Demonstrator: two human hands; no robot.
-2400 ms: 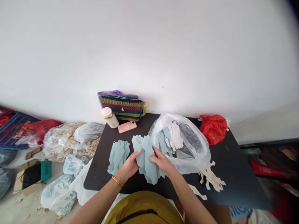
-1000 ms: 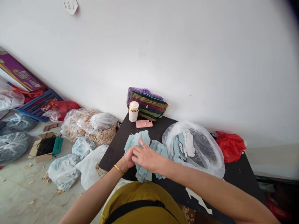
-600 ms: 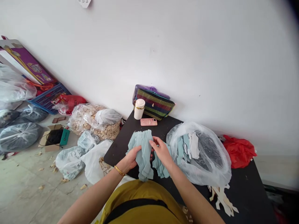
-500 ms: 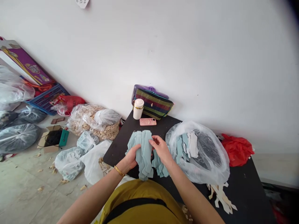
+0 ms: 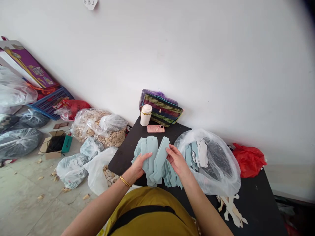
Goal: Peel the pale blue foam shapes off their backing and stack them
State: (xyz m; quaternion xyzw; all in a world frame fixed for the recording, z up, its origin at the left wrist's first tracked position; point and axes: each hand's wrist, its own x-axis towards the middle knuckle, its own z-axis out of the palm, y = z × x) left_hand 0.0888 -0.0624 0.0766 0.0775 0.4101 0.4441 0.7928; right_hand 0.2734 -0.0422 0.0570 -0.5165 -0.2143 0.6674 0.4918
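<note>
Several flat, light-blue cut pieces with notched edges (image 5: pixel 149 154) are fanned out in my left hand (image 5: pixel 139 166), its thumb lying across their front. My right hand (image 5: pixel 176 159) pinches one light-blue piece (image 5: pixel 161 154) near its upper right edge, tilted away from the others at the top. Under my right hand, more light-blue pieces (image 5: pixel 169 175) lie fanned on the black table (image 5: pixel 128 147). Just right of that hand stands an open clear plastic bag (image 5: pixel 221 164) with blue and whitish pieces in it. Which material the pieces are made of I cannot tell.
At the table's back are a white lidded cup (image 5: pixel 146 115), a pink phone (image 5: pixel 156 128) and a striped mesh bag (image 5: pixel 162 111). A red plastic bag (image 5: pixel 248 160) and cream scraps (image 5: pixel 232 209) lie to the right. Filled bags (image 5: pixel 88 124) crowd the floor at left.
My right hand has moved slightly right, swinging one blue piece away from the fan so a gap shows at the top. My left hand still holds the rest.
</note>
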